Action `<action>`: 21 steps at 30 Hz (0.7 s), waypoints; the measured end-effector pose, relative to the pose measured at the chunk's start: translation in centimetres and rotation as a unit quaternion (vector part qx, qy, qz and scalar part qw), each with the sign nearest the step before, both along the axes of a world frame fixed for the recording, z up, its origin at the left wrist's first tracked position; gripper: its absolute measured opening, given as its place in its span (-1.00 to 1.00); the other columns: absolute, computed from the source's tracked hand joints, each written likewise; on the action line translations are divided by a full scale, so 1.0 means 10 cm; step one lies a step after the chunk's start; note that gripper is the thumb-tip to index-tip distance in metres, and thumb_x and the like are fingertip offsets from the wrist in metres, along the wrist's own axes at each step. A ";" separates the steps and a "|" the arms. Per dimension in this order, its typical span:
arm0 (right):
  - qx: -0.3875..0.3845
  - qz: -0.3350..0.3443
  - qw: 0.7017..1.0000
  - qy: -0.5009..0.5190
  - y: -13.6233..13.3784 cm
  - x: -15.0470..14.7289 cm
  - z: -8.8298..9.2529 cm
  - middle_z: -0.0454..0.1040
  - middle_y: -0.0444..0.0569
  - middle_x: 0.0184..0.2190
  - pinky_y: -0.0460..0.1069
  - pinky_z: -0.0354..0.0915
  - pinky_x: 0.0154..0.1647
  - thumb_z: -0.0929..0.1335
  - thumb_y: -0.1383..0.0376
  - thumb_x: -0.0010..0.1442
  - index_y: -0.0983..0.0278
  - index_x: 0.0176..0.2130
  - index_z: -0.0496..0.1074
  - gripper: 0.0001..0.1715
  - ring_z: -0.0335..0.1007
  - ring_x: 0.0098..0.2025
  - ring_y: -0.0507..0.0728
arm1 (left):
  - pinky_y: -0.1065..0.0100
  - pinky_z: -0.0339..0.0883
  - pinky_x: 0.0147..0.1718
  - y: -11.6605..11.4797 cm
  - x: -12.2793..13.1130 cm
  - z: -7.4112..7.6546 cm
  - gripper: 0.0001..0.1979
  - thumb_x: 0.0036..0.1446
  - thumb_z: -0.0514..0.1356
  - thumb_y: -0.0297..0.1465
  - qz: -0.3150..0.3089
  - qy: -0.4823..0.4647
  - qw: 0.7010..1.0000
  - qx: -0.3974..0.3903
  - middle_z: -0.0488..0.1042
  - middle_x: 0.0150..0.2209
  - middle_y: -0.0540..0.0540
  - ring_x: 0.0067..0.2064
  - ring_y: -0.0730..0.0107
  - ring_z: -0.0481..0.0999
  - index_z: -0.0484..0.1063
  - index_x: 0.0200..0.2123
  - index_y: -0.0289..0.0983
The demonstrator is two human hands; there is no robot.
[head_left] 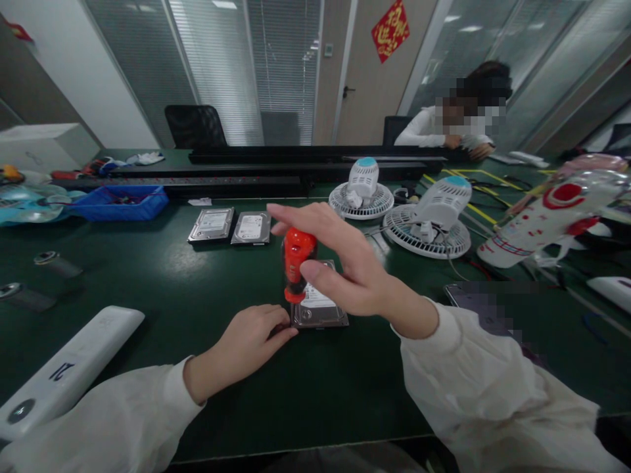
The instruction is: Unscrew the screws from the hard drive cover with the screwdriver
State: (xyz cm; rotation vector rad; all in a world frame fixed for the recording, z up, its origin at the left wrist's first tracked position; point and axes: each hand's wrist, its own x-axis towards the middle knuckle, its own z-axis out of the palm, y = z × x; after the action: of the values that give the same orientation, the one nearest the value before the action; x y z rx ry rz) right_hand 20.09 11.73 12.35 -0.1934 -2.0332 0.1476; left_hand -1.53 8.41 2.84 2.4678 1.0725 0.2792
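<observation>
A hard drive (323, 314) lies on the green table between my hands, its white label partly hidden. On top of it a red and black screwdriver (298, 263) stands upright; its shaft and tip are out of sight. My right hand (352, 269) has its thumb against the handle, and the fingers reach stretched over the far side of the handle's top. My left hand (249, 341) rests on the table, with thumb and bent fingers gripping the drive's left edge. Two more hard drives, one on the left (211, 225) and one on the right (251, 228), lie side by side farther back.
Two white fans (362, 190) lie at the back right, near a white and red patterned object (542, 220). A phone (486, 309) is at the right. On the left are a blue tray (121, 202), metal cylinders (56, 264) and a long white device (73, 368). Another person (458, 112) sits opposite.
</observation>
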 end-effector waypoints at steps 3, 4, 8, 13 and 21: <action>-0.001 0.029 1.000 0.008 0.01 0.00 -0.01 0.59 0.12 0.14 0.15 0.39 0.16 0.20 0.22 0.55 0.41 0.35 0.34 -0.47 0.50 0.05 0.12 | 0.28 0.40 -0.20 0.01 0.00 0.00 -0.81 0.46 0.18 -0.33 -0.003 -0.001 1.000 -0.003 0.63 -0.21 -0.04 -0.20 0.26 0.61 0.55 -0.21 -0.22; -0.005 0.022 1.000 0.014 0.01 -0.01 -0.01 0.61 0.06 0.06 0.12 0.40 0.12 0.24 0.23 0.53 0.38 0.33 0.37 -0.50 0.50 -0.02 0.10 | 0.28 0.40 -0.21 0.01 0.00 0.00 -0.81 0.46 0.18 -0.33 -0.002 -0.001 1.000 -0.003 0.63 -0.21 -0.04 -0.21 0.26 0.61 0.54 -0.22 -0.22; 0.004 -0.011 1.000 0.024 -0.02 -0.01 0.00 0.58 -0.08 -0.15 0.06 0.39 -0.03 0.42 0.13 0.44 0.34 0.17 0.48 -0.56 0.41 -0.17 0.06 | 0.27 0.38 -0.22 0.01 -0.01 -0.01 -0.81 0.46 0.20 -0.33 0.003 0.000 1.000 -0.002 0.62 -0.22 -0.04 -0.23 0.24 0.60 0.54 -0.24 -0.22; -0.004 0.013 1.000 -0.007 -0.02 0.00 0.01 0.58 0.14 0.13 0.20 0.38 0.19 0.17 0.20 0.57 0.43 0.33 0.35 -0.47 0.48 0.14 0.17 | 0.27 0.37 -0.21 0.01 0.00 0.00 -0.82 0.47 0.20 -0.34 0.002 0.009 1.000 -0.005 0.62 -0.21 -0.05 -0.20 0.23 0.61 0.54 -0.22 -0.23; 0.018 -0.052 0.998 0.019 0.02 0.00 0.00 0.61 -0.06 -0.09 0.12 0.41 -0.02 0.43 0.06 0.41 0.27 0.09 0.46 -0.59 0.47 -0.13 0.11 | 0.29 0.35 -0.23 0.01 0.00 0.01 -0.83 0.46 0.21 -0.35 0.004 0.010 1.000 -0.008 0.62 -0.21 -0.04 -0.21 0.25 0.61 0.54 -0.22 -0.22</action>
State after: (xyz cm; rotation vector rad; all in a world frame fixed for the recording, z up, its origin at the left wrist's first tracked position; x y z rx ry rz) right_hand 20.08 11.93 12.31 -0.2717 -1.9822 0.0484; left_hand -1.55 8.49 2.96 2.4579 1.0891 0.2481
